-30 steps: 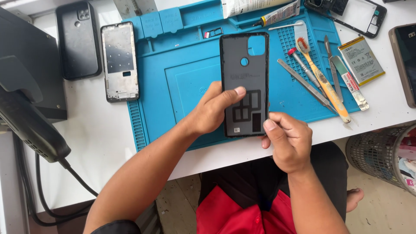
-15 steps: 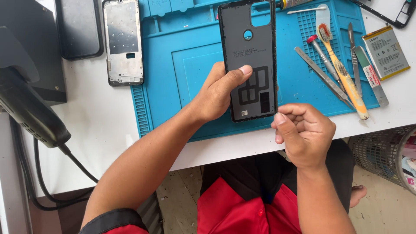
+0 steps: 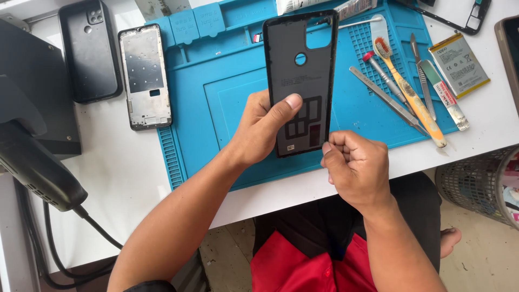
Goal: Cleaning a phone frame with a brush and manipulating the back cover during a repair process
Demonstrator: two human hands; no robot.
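Note:
My left hand (image 3: 263, 127) holds a black phone back cover (image 3: 300, 65), inner side up, thumb pressed on its lower middle. The cover is lifted over the blue silicone work mat (image 3: 216, 97). My right hand (image 3: 354, 162) is closed just to the right of the cover's bottom corner, its fingertips pinched together at the cover's lower right edge. Whether something tiny is pinched there is hidden.
A silver phone mid-frame (image 3: 144, 75) and a black phone (image 3: 89, 51) lie left of the mat. Tweezers (image 3: 386, 100), a yellow brush (image 3: 408, 89) and a battery (image 3: 458, 64) lie at the right. A black device with a cable (image 3: 32, 162) stands at the left, a mesh bin (image 3: 476, 184) at the lower right.
The cover has been raised and now sits closer to me in my left hand. My right hand has moved down and right, from on the cover's bottom edge to its corner, fingers curled in.

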